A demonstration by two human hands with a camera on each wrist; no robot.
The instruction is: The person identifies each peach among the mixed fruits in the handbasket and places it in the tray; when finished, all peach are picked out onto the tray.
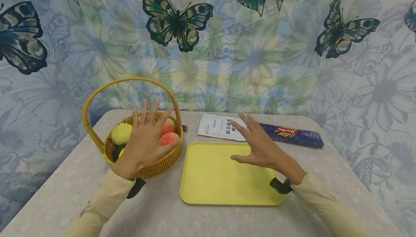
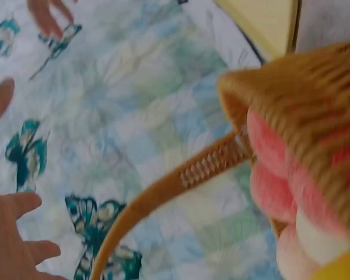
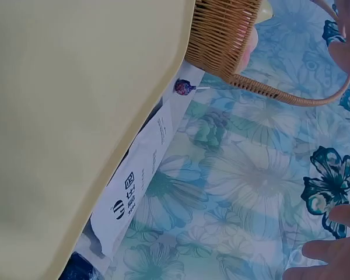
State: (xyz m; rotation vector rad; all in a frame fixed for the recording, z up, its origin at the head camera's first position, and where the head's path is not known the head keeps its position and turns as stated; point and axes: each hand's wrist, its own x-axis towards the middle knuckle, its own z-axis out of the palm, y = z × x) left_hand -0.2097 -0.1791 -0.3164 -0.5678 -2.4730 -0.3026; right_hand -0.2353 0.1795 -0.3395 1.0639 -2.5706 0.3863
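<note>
My left hand (image 1: pixel 143 143) hovers with fingers spread above a wicker basket (image 1: pixel 165 163) and holds nothing. Inside the basket lie a yellow-green fruit (image 1: pixel 121 133) and red-pink peaches (image 1: pixel 169 138), partly covered by the hand in the head view. The left wrist view shows the peaches (image 2: pixel 271 189) heaped under the rim and the arched handle (image 2: pixel 163 189). My right hand (image 1: pixel 260 146), fingers apart and nothing in it, is over the right part of a yellow tray (image 1: pixel 224 175). The tray's surface (image 3: pixel 76 116) fills much of the right wrist view.
Behind the tray lies a white printed pouch (image 1: pixel 216 126). A dark blue Barilla pasta pack (image 1: pixel 295 136) lies to its right. A small purple-wrapped lollipop (image 3: pixel 184 87) lies beside the basket. A butterfly-patterned cloth (image 1: pixel 227 67) hangs behind the table (image 1: pixel 156 215).
</note>
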